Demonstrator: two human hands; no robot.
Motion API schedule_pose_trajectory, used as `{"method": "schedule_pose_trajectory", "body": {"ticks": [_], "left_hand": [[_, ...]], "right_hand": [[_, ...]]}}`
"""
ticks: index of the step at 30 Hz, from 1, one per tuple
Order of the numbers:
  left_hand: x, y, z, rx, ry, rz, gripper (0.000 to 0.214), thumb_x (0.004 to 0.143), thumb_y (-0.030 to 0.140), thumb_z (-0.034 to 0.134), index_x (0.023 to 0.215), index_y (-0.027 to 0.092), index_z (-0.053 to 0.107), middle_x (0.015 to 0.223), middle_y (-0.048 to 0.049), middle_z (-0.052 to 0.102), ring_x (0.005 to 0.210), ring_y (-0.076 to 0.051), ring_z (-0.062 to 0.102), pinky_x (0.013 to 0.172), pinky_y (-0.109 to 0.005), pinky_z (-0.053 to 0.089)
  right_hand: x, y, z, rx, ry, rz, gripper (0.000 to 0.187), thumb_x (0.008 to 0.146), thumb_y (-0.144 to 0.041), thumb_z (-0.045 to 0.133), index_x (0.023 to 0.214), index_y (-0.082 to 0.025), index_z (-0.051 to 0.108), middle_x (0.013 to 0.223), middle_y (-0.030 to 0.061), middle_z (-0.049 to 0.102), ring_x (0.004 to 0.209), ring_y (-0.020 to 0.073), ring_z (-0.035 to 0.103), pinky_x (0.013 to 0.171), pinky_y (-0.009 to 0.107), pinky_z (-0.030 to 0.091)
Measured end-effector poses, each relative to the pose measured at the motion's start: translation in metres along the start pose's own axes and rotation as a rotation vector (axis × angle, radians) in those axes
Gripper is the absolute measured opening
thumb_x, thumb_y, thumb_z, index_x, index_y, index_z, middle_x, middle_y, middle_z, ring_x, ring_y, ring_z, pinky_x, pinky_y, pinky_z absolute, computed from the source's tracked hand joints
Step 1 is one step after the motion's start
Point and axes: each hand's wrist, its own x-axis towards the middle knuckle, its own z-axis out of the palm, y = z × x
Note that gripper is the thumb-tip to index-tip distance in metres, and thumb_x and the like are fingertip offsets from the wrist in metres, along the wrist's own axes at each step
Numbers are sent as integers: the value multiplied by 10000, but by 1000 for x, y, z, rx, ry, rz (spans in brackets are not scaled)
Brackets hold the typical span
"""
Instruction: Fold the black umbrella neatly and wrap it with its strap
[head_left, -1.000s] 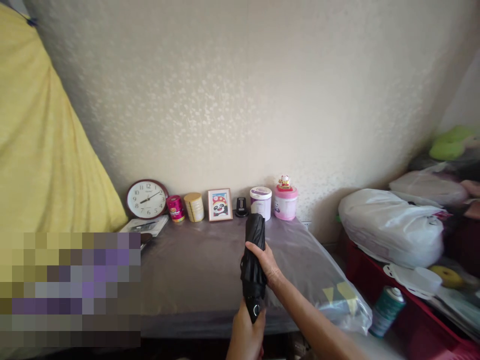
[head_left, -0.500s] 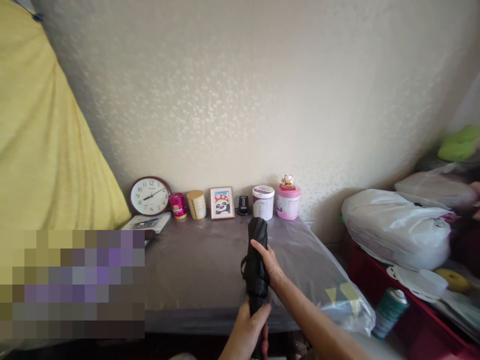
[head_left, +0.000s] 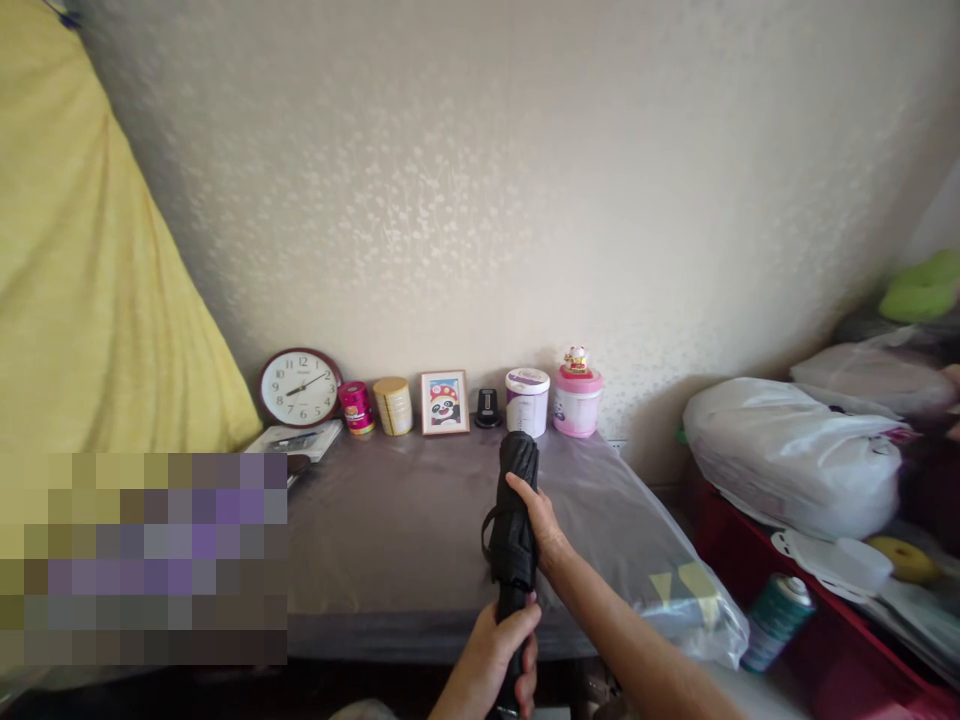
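Note:
A folded black umbrella (head_left: 512, 530) stands nearly upright in front of me, its canopy end pointing away over the table. My left hand (head_left: 506, 645) is wrapped round its handle at the lower end. Higher up, my right hand (head_left: 538, 520) grips the rolled canopy from the right side, thumb lying along the fabric. A loose strap loop sticks out on the canopy's left. The fingers of my right hand behind the umbrella are hidden.
A plastic-covered table (head_left: 390, 540) lies ahead. Along the wall stand a clock (head_left: 301, 388), a pink can (head_left: 356, 408), a yellow-lidded jar (head_left: 394, 406), a framed panda picture (head_left: 445, 403) and two tubs (head_left: 527, 403). At right are white bags (head_left: 795, 455) and a spray can (head_left: 780, 622).
Both hands keep their hold on the umbrella. My left hand's fingers now show more fully wrapped round the handle, and the umbrella tilts very slightly to the right.

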Motion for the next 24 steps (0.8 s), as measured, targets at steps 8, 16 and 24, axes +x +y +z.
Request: {"method": "schedule_pose_trajectory", "body": {"ticks": [8, 16, 24], "left_hand": [[14, -27, 1, 399, 390, 111, 500, 736, 476, 588, 1089, 175, 402, 449, 93, 478, 229, -97, 402, 250, -183, 236], [7, -13, -4, 41, 59, 79, 381, 730, 502, 536, 920, 192, 424, 505, 82, 477, 295, -70, 382, 317, -202, 342], [10, -24, 0, 428, 393, 117, 667, 752, 394, 566, 1282, 156, 238, 618, 21, 578, 279, -108, 423, 330, -233, 308]], "right_hand": [[5, 9, -1, -176, 139, -198, 462, 547, -378, 775, 903, -168, 569, 651, -4, 634, 546, 151, 585, 499, 246, 493], [4, 2, -1, -75, 52, -63, 464, 618, -437, 722, 940, -148, 552, 615, -2, 612, 476, 142, 559, 461, 262, 488], [8, 13, -3, -147, 109, -167, 534, 570, -440, 755, 967, -141, 559, 661, 5, 640, 547, 159, 600, 537, 264, 505]]}}
